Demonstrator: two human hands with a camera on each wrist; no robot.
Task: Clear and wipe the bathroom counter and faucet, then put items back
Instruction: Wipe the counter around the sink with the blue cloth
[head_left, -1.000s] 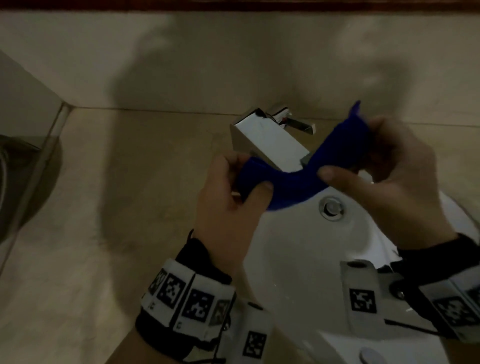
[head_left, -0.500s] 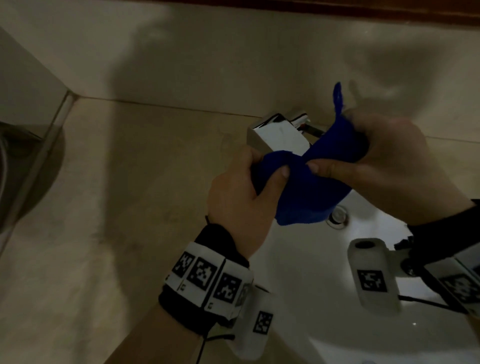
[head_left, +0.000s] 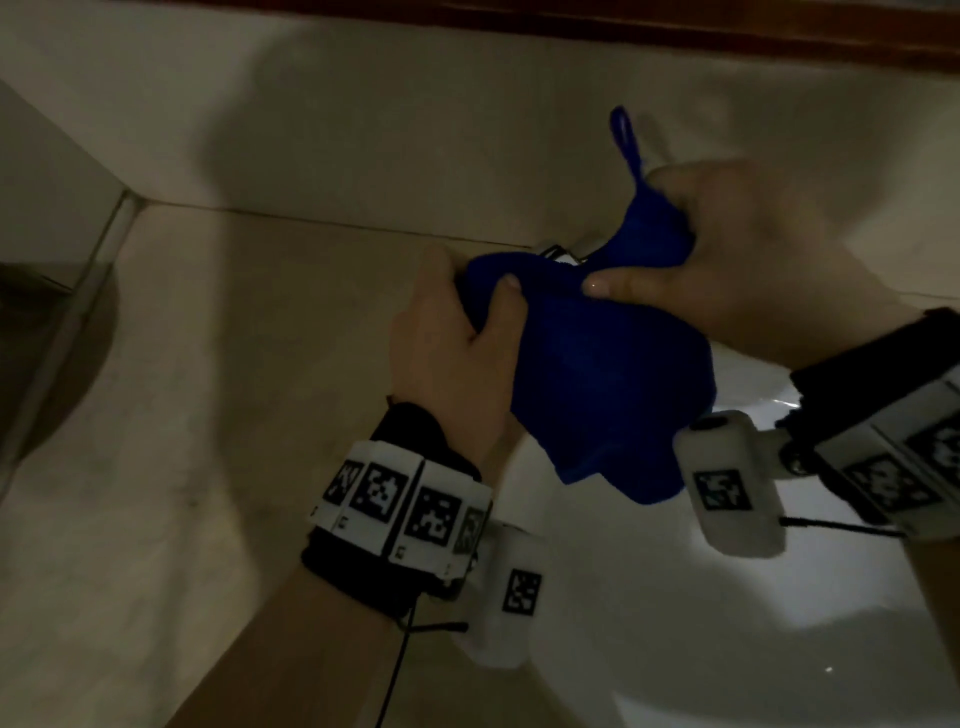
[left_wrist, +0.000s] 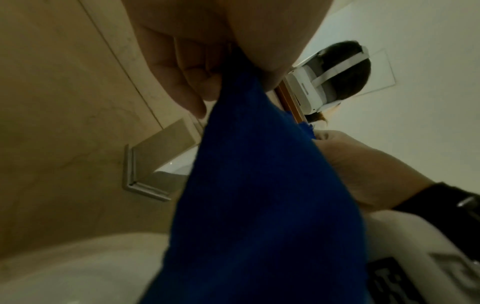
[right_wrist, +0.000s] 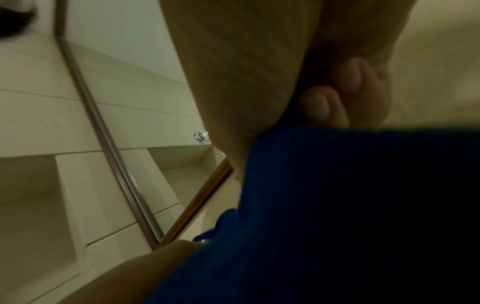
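Observation:
Both hands hold a dark blue cloth (head_left: 608, 374) bunched up above the white sink basin (head_left: 649, 597). My left hand (head_left: 467, 332) grips its left end, fingers curled round the fabric (left_wrist: 249, 185). My right hand (head_left: 691, 260) grips the upper right part, with the cloth's hanging loop (head_left: 626, 140) sticking up past the knuckles. The loose lower part of the cloth (right_wrist: 337, 205) droops toward the basin. The chrome faucet (head_left: 563, 253) is almost wholly hidden behind the cloth; its square body (left_wrist: 153, 166) shows in the left wrist view.
A beige stone counter (head_left: 234, 389) spreads to the left of the basin, up to a back wall (head_left: 363, 119) and a metal-edged side panel (head_left: 78, 291). A mirror with a brown frame (right_wrist: 197, 197) hangs above.
Both hands have lifted the cloth up and toward the wall and bunched it tighter, so it now covers the faucet. The loop has risen higher.

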